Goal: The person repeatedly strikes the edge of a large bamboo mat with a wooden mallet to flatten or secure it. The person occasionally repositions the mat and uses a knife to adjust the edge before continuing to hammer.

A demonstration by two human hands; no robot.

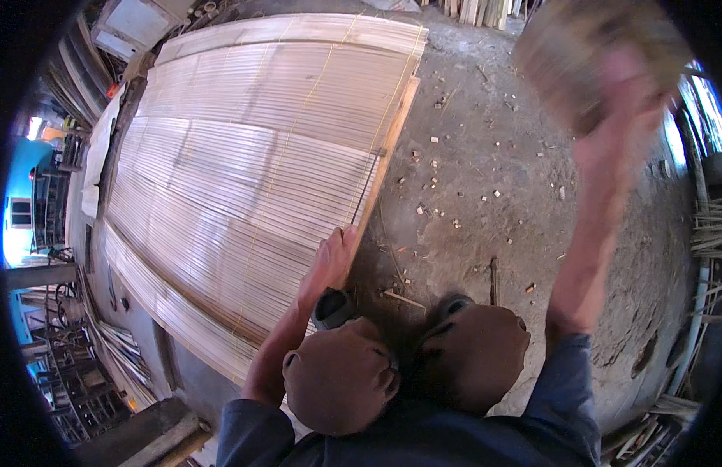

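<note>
A large panel of thin pale wooden slats (213, 167) lies in front of me to the left, crossed by several yellow string lines. Along its right side runs a wooden edge strip (392, 132). My left hand (334, 255) grips this strip near its close end, with the fingers bent over it; their undersides are hidden. Raised high at the right, my right hand (622, 101) holds a brown wooden block (579, 58), smeared by motion. The block is well apart from the panel.
Small wood chips (435, 183) lie scattered over the grey floor (486, 233) right of the panel. A thin stick (404, 300) rests by my feet. Bundled wood strips (482, 12) stand at the far side. More strips (123, 346) and dark shelving (73, 381) line the left.
</note>
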